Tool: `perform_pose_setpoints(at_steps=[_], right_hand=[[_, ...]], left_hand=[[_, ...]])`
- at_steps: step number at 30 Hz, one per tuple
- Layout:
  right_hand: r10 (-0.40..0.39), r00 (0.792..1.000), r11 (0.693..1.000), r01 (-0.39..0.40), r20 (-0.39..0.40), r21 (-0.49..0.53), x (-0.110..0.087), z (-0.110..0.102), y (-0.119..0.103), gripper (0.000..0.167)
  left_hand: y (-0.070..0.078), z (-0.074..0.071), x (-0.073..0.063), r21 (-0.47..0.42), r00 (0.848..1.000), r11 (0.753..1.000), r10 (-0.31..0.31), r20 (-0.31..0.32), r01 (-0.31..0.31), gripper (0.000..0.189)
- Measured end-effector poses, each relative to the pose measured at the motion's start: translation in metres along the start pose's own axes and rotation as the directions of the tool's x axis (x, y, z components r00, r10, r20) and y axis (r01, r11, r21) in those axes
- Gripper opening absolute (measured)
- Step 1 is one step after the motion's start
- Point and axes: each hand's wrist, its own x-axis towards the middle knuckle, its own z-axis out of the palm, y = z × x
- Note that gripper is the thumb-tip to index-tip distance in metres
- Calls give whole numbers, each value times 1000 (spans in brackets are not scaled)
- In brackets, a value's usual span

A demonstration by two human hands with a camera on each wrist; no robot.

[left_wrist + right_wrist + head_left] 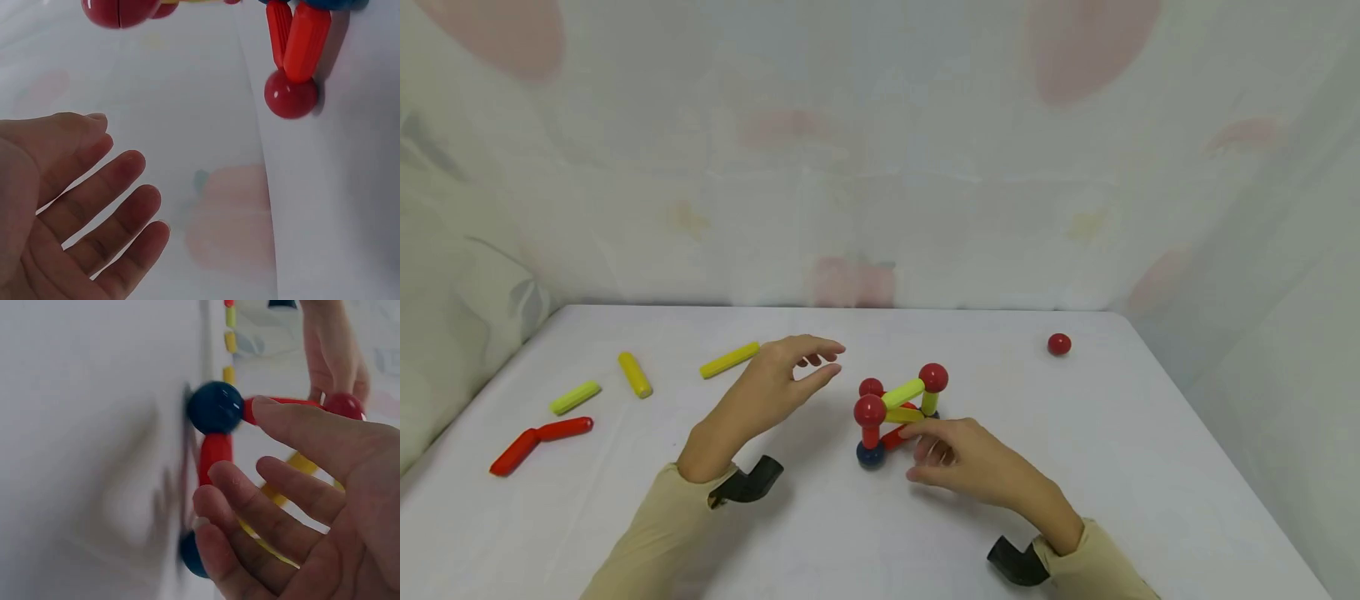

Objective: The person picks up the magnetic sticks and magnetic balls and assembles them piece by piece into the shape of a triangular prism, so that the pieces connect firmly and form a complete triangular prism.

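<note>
**Beige sleeves (647,533) cut off at the near edge, ball-and-rod frame (902,393) beyond**

Black brackets (760,481) jut from both cuffs. The frame stands mid-table, between the hands. Left hand (775,387) hangs to its left, fingers relaxed, holding nothing. Right hand (973,462) is at its near right side, fingers loosely bent, with a gap to the thumb; whether the fingertips touch the red bottom rod (895,437) cannot be told. That hand hides part of the frame's base, and in its own wrist view covers part of a blue ball (195,557). The left wrist view crops the frame along the top. Loose yellow rods (636,375) lie far left; a loose red ball (1059,344) lies far right.
</note>
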Motion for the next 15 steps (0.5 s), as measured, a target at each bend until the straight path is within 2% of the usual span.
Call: perform_pose_setpoints(at_steps=[7, 15], right_hand=[[1, 998, 1000, -1, 63, 3, 6, 22, 1, 60], [-11, 998, 1000, 12, 66, -21, 8, 30, 4, 65]], left_hand=[[-27, -6, 1, -18, 998, 999, -37, -48, 36, 28], [-46, -22, -2, -16, 992, 993, -115, -55, 114, 31]])
